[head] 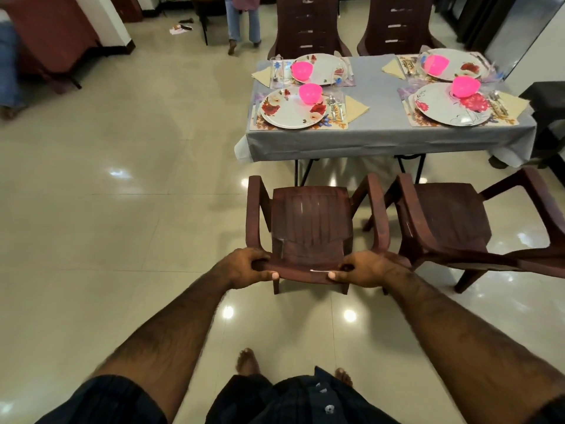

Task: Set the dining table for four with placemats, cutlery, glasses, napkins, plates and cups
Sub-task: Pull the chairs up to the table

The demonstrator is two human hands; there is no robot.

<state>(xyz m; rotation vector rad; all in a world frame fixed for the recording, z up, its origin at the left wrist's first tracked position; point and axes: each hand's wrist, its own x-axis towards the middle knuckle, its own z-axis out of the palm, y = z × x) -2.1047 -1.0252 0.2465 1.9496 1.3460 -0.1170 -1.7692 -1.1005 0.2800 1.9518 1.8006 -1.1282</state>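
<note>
On the tiled floor [122, 179] of a dining room, a bench [376, 130] draped in a grey cloth is seen from above and behind, well apart from the viewer. Two brown plastic chairs are drawn up at its far side; two more stand on the near side, pulled back from it. The nearer chair [312, 221] is gripped along the top of its backrest by both hands. The second near chair [452, 221] stands just beside it to the right, untouched.

Four places are laid on the bench, each with a floral placemat, a flowered plate [293, 110], a pink cup [310, 92] set on the plate, cutlery, a folded yellow napkin [354, 108] and a clear glass, though the glasses are hard to make out. The laying itself is judged complete; the step in hand appears to be seating, with the gripped chair to be slid forward under the bench edge, squarely facing the near left place.

The left hand [244, 266] and right hand [367, 269] are curled over the backrest rim, thumbs pressed on its near face, fingers [345, 267] wrapped over the top. The table settings lie well beyond the fingers, out of reach.
</note>
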